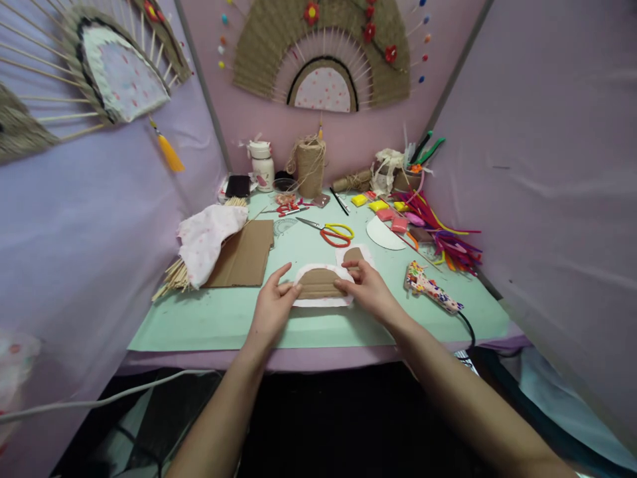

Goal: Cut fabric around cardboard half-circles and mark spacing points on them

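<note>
Between my two hands is a half-round piece of cardboard [321, 284] lying on a slightly larger piece of white cloth [323, 303] with faint spots. My left hand [275, 297] pinches its left end, thumb on the cardboard. At the right end my right hand [367, 285] grips in the same way, thumb on top and fingers behind. Just behind that hand sits a second small cardboard piece [354, 253] on white material, partly covered by my fingers. Scissors [336, 232] with yellow and red handles lie beyond the held piece.
To the right is a patterned glue gun [432, 289] with a black cord. A cardboard sheet [249, 255], spotted cloth [212, 236] and thin sticks [174, 279] lie left. Behind stand a twine spool [310, 166] and a bottle [262, 166]. Colourful pipe cleaners [450, 242] lie right of a white half-disc [384, 236].
</note>
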Demonstrator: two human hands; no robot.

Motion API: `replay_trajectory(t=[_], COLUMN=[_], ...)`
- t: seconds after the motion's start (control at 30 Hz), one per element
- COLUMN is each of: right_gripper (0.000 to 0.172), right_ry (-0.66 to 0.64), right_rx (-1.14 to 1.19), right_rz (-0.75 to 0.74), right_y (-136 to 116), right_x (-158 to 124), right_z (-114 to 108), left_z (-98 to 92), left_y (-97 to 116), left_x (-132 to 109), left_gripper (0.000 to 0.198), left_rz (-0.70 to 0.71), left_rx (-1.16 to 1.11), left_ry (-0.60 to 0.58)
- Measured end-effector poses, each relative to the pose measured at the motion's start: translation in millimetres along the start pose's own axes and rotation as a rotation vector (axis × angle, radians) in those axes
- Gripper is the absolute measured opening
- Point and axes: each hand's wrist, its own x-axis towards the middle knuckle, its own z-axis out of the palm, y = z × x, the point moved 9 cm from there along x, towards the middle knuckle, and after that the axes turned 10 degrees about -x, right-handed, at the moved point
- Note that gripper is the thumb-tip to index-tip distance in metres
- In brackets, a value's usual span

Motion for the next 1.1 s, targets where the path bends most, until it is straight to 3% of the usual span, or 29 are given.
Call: replay_trajectory(t=[0.13, 0.27, 0.33, 0.47, 0.57, 0.67, 0.77, 0.9, 1.03, 1.1], right_gripper=[0.035, 0.044, 0.04, 0.025, 0.033, 0.054, 0.071, 0.07, 0.056, 0.049], right_ry=[0.009, 0.116, 0.231, 0.426, 0.227, -0.064, -0.109, -0.104, -0.018, 0.051], right_rx=[-0.324, -0.54, -0.58, -0.658, -0.776, -0.944, -1.038, -0.991, -0.804, -0.742], right_rz=[-0.027, -0.146, -0.251, -0.484, -0.678, -0.739, -0.62, -0.563, -0.545, -0.536], right_y=[2.7, -1.5, -7.4, -24.3, -31.4, -17.3, 4.0, 16.1, 9.8, 4.3], right_x=[-0.7, -6.3, -12.1, -34.2, -50.9, -66.9, -73.1, -78.5, -77.7, -76.7], right_z=[6.4, 1.9, -12.0, -34.6, -8.0, 28.2, 30.3, 16.0, -4.8, -14.0], left_z=[-17.1, -15.2, -3.9, 30.0, 49.6, 54.1, 53.3, 50.0, 18.3, 6.7], left_y=[13.7, 33.0, 36.8, 27.5, 3.8, -17.6, -24.8, -12.1, 26.7, 35.9], left_x=[1.2, -10.7, -18.4, -34.2, -40.8, -39.8, -39.5, -42.1, -36.0, -35.6], left_gripper=[0.07, 0.056, 0.042, 0.03, 0.035, 0.045, 0.049, 0.048, 0.04, 0.036], left_rz=[0.16, 0.447, 0.562, 0.728, 0.728, 0.626, 0.567, 0.612, 0.697, 0.733], left_rx=[0.268, 0.463, 0.602, 0.966, 1.249, 1.451, 1.525, 1.37, 1.044, 0.999], left_ry=[0.053, 0.105, 0.035, -0.244, -0.469, -0.562, -0.557, -0.511, -0.166, -0.069])
